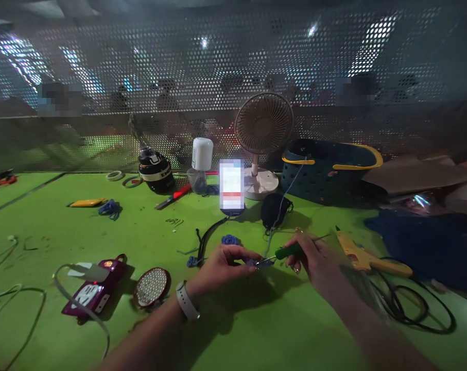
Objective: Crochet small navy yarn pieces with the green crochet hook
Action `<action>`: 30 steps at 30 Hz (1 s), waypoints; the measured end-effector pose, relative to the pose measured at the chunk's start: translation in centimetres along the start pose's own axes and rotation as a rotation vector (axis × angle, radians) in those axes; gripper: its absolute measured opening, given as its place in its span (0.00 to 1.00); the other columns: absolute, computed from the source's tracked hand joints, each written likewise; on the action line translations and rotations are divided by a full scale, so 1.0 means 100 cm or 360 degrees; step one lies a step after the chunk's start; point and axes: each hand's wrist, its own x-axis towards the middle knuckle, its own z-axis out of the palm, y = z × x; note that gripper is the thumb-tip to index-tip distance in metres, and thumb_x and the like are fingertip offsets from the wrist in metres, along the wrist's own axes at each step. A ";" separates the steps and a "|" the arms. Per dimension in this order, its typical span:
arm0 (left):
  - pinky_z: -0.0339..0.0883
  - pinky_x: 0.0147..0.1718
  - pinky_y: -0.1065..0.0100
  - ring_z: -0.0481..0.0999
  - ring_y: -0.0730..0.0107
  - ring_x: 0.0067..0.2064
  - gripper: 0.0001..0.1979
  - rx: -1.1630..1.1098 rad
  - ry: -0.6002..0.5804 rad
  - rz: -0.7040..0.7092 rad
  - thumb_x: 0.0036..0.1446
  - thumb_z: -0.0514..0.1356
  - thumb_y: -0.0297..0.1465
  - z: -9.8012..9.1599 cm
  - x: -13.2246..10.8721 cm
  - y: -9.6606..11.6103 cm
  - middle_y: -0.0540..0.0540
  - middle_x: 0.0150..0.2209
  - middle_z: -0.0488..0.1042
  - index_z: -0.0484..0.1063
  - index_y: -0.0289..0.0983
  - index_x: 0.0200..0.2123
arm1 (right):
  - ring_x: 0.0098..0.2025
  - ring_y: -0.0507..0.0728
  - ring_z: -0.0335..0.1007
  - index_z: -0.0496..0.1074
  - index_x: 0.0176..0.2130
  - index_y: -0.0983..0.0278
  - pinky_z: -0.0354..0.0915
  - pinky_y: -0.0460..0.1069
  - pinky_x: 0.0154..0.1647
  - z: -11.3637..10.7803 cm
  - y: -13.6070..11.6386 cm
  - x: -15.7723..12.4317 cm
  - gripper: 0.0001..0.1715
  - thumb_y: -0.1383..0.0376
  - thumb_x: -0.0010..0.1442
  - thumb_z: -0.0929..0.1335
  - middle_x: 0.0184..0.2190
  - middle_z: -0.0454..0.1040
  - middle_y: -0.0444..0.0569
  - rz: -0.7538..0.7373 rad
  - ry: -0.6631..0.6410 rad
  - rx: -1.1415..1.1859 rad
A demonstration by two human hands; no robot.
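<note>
Between thumb and fingers, my left hand (229, 263) pinches a small blue-purple crochet piece (267, 262). A crochet hook (289, 251) with a green handle is gripped in my right hand (310, 257); its metal tip meets the crochet piece beside my left fingertips. From the piece a strand of blue yarn (282, 206) runs up past a dark round bundle (275, 211) to the rim of a dark basket (326, 172). Just beyond my left hand lies another small crocheted piece (230, 240). My fingers partly hide the work.
A lit phone (231, 185) stands before a fan (260, 180). On the right are a yellow glue gun (366, 255), its cable and dark blue cloth (426, 247). To the left lie a purple power strip (96, 288), a round studded disc (152, 287), a knife (175, 196) and a black jar (156, 172).
</note>
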 end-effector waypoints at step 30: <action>0.73 0.42 0.64 0.79 0.71 0.36 0.14 0.0096 -0.0013 0.0057 0.48 0.71 0.32 -0.005 0.005 -0.010 0.44 0.40 0.81 0.80 0.37 0.40 | 0.15 0.50 0.68 0.75 0.26 0.65 0.62 0.43 0.14 -0.001 -0.003 0.000 0.24 0.46 0.55 0.71 0.13 0.73 0.45 -0.0127 0.0047 -0.0062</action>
